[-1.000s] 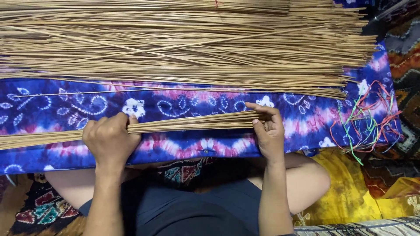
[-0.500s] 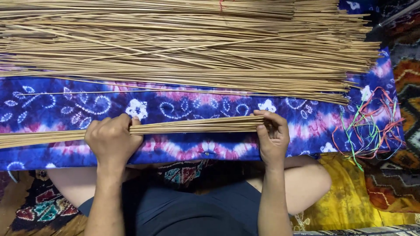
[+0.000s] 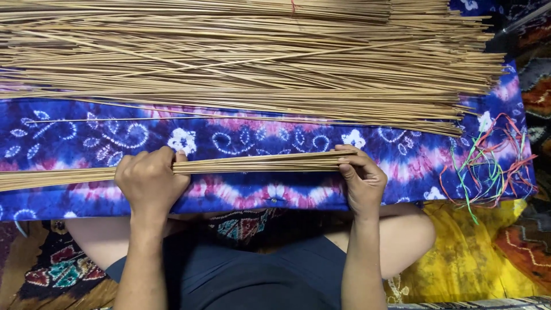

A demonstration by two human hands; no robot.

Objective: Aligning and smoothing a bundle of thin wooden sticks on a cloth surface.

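We held a small bundle of thin sticks (image 3: 258, 163) across the middle, on the blue cloth (image 3: 86, 138). Our left hand (image 3: 150, 182) squeezed it tight; our right hand (image 3: 361, 181) pinched its end, keeping the tips even.

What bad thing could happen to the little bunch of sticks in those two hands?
The small bundle of sticks is thin and only pinched by the left hand and right hand, so some might slide out or snap. Its right ends sit near the coloured strings and could snag. Loose ones could mix into the big pile.
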